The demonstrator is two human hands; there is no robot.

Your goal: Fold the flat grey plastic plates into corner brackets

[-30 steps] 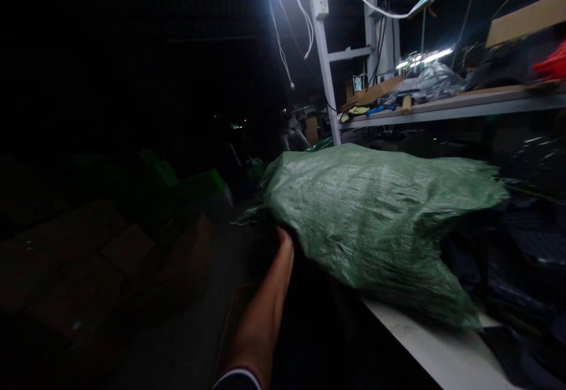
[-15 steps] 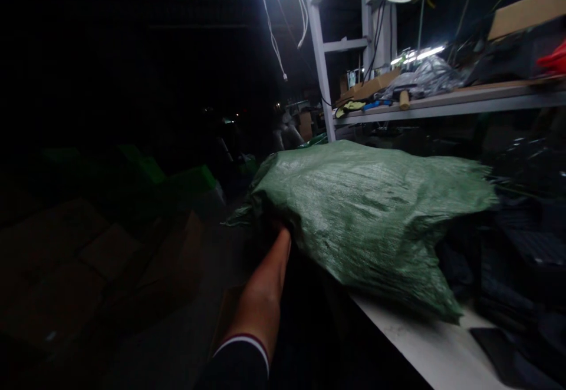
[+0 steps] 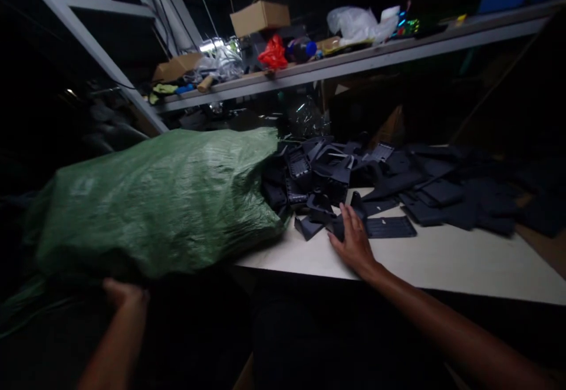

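A green woven sack (image 3: 150,201) lies on a white workbench (image 3: 446,260), its mouth spilling black plastic parts (image 3: 318,181).

Below a long shelf (image 3: 354,63), the left hand (image 3: 122,296) curls against the sack's underside, though whether it grips I can't tell. The right hand (image 3: 354,243) lies open, fingers spread, touching a flat black piece (image 3: 389,227) at the pile's front.

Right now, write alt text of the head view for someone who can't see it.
A left hand reaches under a green woven sack lying on a white table, its open end against a heap of black plastic parts. The right hand rests on the parts at its edge. Above, a shelf holds a cardboard box and red bag.
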